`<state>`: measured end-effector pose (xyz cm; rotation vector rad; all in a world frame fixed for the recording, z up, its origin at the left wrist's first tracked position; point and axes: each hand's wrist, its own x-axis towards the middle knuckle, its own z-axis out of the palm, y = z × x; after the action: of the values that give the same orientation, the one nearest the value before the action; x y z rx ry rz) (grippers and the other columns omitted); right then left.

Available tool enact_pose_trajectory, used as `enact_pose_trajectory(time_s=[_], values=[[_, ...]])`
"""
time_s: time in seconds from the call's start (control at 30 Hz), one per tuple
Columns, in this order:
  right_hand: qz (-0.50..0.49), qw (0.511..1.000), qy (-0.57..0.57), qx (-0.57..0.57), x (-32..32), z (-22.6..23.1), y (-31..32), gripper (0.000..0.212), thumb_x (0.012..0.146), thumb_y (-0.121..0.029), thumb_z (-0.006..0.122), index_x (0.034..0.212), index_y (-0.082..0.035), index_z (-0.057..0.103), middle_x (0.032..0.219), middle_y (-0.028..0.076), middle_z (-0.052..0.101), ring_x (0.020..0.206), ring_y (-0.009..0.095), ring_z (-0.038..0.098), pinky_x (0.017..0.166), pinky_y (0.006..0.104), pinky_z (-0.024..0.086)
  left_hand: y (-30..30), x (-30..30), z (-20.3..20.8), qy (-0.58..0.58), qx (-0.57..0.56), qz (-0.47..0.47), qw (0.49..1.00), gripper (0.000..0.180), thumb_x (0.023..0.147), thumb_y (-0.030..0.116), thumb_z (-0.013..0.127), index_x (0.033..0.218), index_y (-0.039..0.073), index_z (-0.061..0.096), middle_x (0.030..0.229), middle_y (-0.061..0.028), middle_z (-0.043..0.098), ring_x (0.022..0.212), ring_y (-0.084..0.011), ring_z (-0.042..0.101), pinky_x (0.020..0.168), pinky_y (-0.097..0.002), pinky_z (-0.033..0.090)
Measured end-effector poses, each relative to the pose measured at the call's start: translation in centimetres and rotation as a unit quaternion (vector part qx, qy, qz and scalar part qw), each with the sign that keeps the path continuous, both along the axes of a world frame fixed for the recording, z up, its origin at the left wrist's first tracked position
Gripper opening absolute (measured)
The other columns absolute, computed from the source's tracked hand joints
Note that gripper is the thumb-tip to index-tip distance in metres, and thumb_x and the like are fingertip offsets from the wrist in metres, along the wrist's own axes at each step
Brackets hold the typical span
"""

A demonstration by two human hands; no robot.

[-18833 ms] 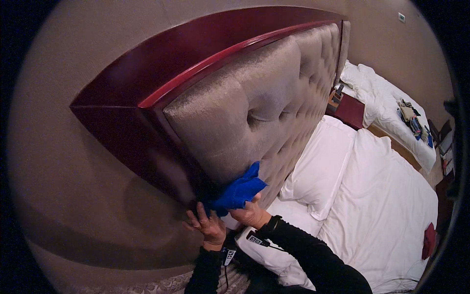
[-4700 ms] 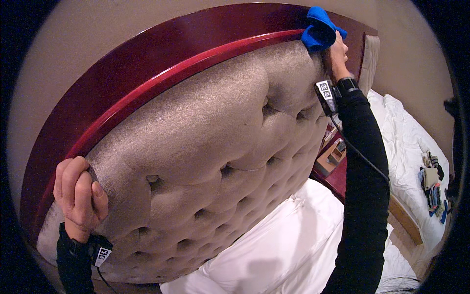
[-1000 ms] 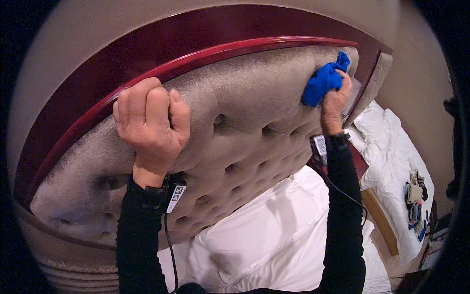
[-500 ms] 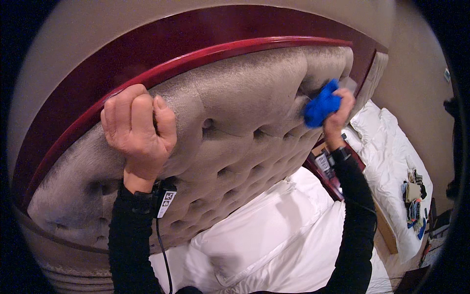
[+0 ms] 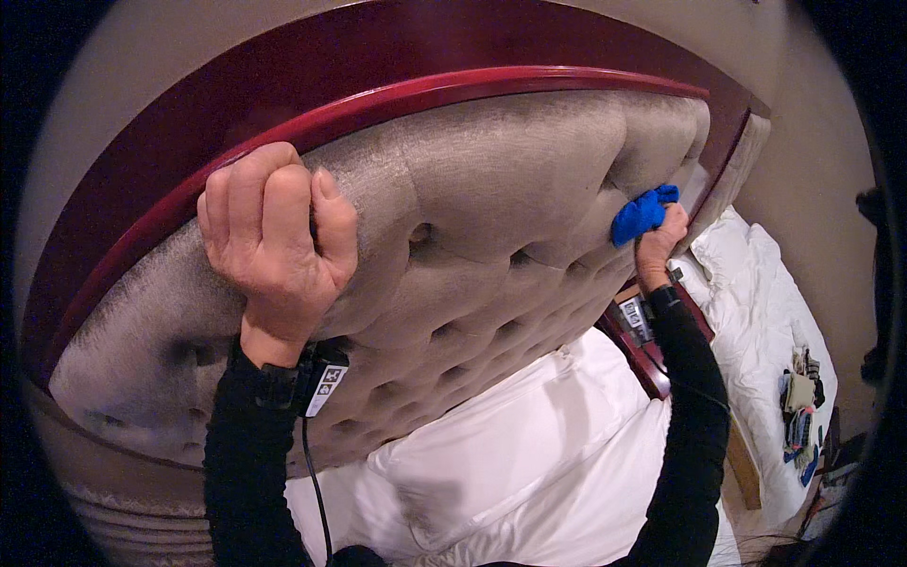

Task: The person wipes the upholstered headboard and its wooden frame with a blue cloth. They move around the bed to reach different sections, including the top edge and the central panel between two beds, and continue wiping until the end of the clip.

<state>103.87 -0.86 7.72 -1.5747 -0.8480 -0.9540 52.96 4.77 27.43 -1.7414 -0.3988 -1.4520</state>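
A large tufted headboard (image 5: 510, 170) in grey-beige velvet slants across the view, edged along its top by a glossy red wooden rail (image 5: 453, 83). My left hand (image 5: 274, 241) is closed at that top edge on the left, its fingers curled over the rail and the fingertips hidden. Over at the headboard's right end, my right hand (image 5: 664, 238) grips a crumpled blue cloth (image 5: 641, 217). The cloth lies against the velvet surface, below the upper row of tufts.
White bedding (image 5: 510, 463) spreads below the headboard. Between the beds is a dark red nightstand (image 5: 652, 378) with small items on it. On the second white bed (image 5: 756, 293) at right lies a pile of small things (image 5: 801, 411). A cable (image 5: 316, 491) hangs along my left forearm.
My right hand and the blue cloth have moved slightly right and down along the velvet. The left hand keeps its hold at the rail, while the view has shifted a little.
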Motion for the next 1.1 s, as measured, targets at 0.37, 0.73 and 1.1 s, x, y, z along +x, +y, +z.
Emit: enact_pose_trajectory(time_s=[0.37,0.73,1.1], values=[[0.069,0.992,-0.031,0.102,6.8,13.5,2.0,0.034,0.092,-0.031,0.063,0.119,-0.011,0.063,0.114,0.017,0.065,0.106,0.037,0.061,0.094,0.0454,0.047,-0.1,0.4,-0.3,0.031,0.019,-0.004,0.999,0.019,0.076,0.021,0.072,0.078,0.007,0.059,0.092,-0.007,0.061,0.076,-0.0229,0.054,0.067,-0.0367,0.041],[-0.055,0.994,-0.079,0.054,2.3,-1.8,1.3,0.044,0.089,-0.034,0.062,0.119,-0.003,0.056,0.109,0.02,0.062,0.104,0.041,0.058,0.09,0.0472,0.044,-0.2,1.3,-0.2,0.086,-0.013,-0.038,0.995,0.031,0.067,0.034,0.078,0.079,0.014,0.057,0.097,-0.0028,0.056,0.079,-0.0186,0.052,0.073,-0.0366,0.037],[0.168,0.948,0.268,-0.044,-17.4,-16.1,-1.6,0.025,0.077,-0.006,0.064,0.101,-0.003,0.057,0.099,0.018,0.059,0.101,0.037,0.058,0.093,0.0459,0.044,-0.5,0.9,-0.4,0.13,-0.054,-0.071,0.987,0.036,0.066,0.032,0.08,0.089,0.014,0.059,0.107,-0.0032,0.058,0.093,-0.0236,0.056,0.08,-0.0402,0.041]])
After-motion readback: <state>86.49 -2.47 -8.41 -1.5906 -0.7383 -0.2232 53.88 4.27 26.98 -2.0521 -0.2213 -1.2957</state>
